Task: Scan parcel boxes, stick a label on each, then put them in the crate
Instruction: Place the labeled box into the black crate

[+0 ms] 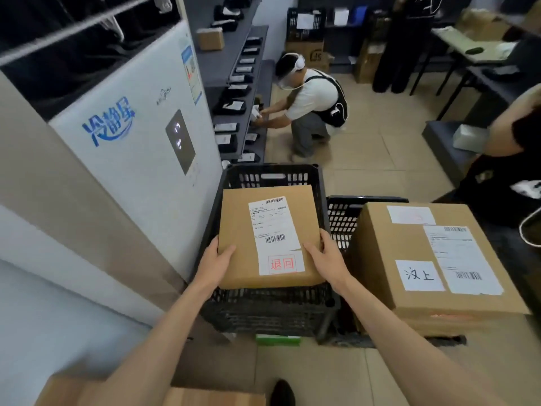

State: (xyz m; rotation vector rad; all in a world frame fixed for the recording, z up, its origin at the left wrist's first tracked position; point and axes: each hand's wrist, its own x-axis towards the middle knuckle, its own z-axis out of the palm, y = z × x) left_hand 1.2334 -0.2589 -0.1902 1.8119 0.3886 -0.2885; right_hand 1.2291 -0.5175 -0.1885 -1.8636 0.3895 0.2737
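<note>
While gripped at both near corners, held level over the black crate (265, 177): one flat parcel box (234, 230). Left hand (215, 262) curled round the near left corner, thumb lying on the top face, fingers out of sight beneath. Right hand (325, 256) clasping the near right edge, thumb on top beside the white label (275, 230), fingers wrapped under. Both hands grasping, neither released.

Handling, as judged: light, since carried flat at arm's length with no visible strain; stiff cardboard, keeps its shape and shows no sag between the grips; matt surface, unlikely to slip. Best hold as now, at opposite edges near the corners, thumbs kept off the label. Contents unknown, so fragility cannot be told.

Appearance: plain brown cardboard, shallow and roughly square, edges crisp. White shipping label stuck lengthwise down the top, barcode at far end and another lower down, fine print too small to read. Red stamped box with two Chinese characters at the label's near end.

Position: above the crate's open top, covering most of the opening, near edge just over the near rim; whether resting on the rim or clear of it cannot be told.

Surroundings: second black crate (342, 218) just to the right; large brown carton (389, 259) with white labels beside it; white air conditioner (131, 136) to the left; crouching person (310, 106) at dark shelves (234, 68) well beyond.
</note>
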